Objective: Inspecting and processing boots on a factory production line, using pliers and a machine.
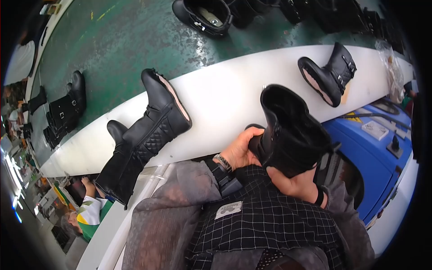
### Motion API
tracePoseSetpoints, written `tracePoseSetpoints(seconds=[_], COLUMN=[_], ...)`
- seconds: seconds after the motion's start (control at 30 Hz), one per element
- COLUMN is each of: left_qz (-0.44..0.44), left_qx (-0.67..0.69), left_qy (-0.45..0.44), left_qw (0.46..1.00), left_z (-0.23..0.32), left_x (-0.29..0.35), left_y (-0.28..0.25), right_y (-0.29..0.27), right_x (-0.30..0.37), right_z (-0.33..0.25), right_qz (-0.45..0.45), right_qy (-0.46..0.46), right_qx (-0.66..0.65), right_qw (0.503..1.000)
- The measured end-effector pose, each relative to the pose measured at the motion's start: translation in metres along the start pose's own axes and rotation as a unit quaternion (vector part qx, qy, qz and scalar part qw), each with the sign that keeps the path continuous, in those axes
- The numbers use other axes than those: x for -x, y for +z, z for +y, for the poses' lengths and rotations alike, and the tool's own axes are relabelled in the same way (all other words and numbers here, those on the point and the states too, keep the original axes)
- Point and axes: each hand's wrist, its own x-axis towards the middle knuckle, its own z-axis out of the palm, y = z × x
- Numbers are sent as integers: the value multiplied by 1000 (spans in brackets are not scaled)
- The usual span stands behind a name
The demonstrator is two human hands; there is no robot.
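Both hands hold a black boot (294, 146) over the near edge of the white worktop, close to my checked apron. The open top of its shaft points up and away from me, showing a dark lining. My left hand (241, 150) is closed around the boot's foot end, its fingers partly hidden. My right hand (294, 184) grips the boot from below on the right. To the left, a tall black boot with a quilted panel (155, 140) lies on its side with a pale sole edge, and another boot's toe (118, 130) shows behind it.
A shorter buckled boot (333, 74) lies on the white worktop (216, 90) at the right. More boots (204, 18) stand on the green surface (135, 40) beyond. A blue machine (378, 144) adjoins the right side; another person (87, 213) is at lower left.
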Motion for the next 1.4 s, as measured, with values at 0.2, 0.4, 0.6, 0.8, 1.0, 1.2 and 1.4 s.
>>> tracePoseSetpoints(seconds=[0.2,0.4,0.6,0.8,1.0,1.2,1.4], left_qz=[29,35,93,98,8,11,8], left_qx=[33,-19,-30,-145,-364,-413,-427], left_qy=[23,61,104,268,500,537,573], left_qw=[999,997,990,947,786,736,699], left_z=[5,8,15,30,21,7,-2], left_x=[-1,-6,-10,26,86,121,136], left_y=[1,2,4,21,52,57,51], right_y=[-15,-29,-26,-15,1,21,38], right_x=[-14,1,8,2,-7,-6,-15], right_z=[10,31,85,99,113,155,168], right_qz=[-177,-237,-124,-6,132,55,-97], right_qy=[-41,-115,-8,-220,-403,-400,-146], right_qx=[102,180,-45,86,141,81,-130], right_qw=[978,948,991,972,895,911,976])
